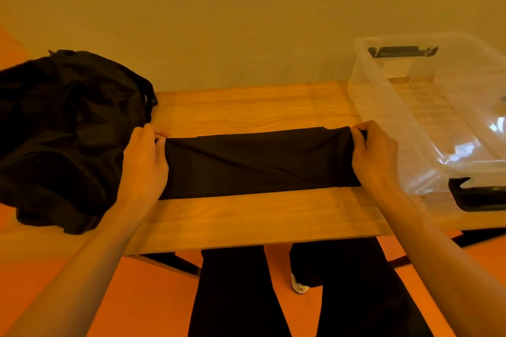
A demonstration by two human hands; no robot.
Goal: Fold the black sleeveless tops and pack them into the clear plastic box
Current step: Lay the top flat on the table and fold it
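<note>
Evidently mid-fold, left hand (145, 157) and right hand (375, 155) each pinched an end of the black top (257, 164) beside the seemingly empty box (368, 84), and even tension would keep the fold square.

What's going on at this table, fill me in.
A person is folding a black top on the wooden table. The left hand pinches its left end and the right hand its right end; it lies as a long strip. More black tops sit piled at left. The clear plastic box at right holds none yet.
</note>
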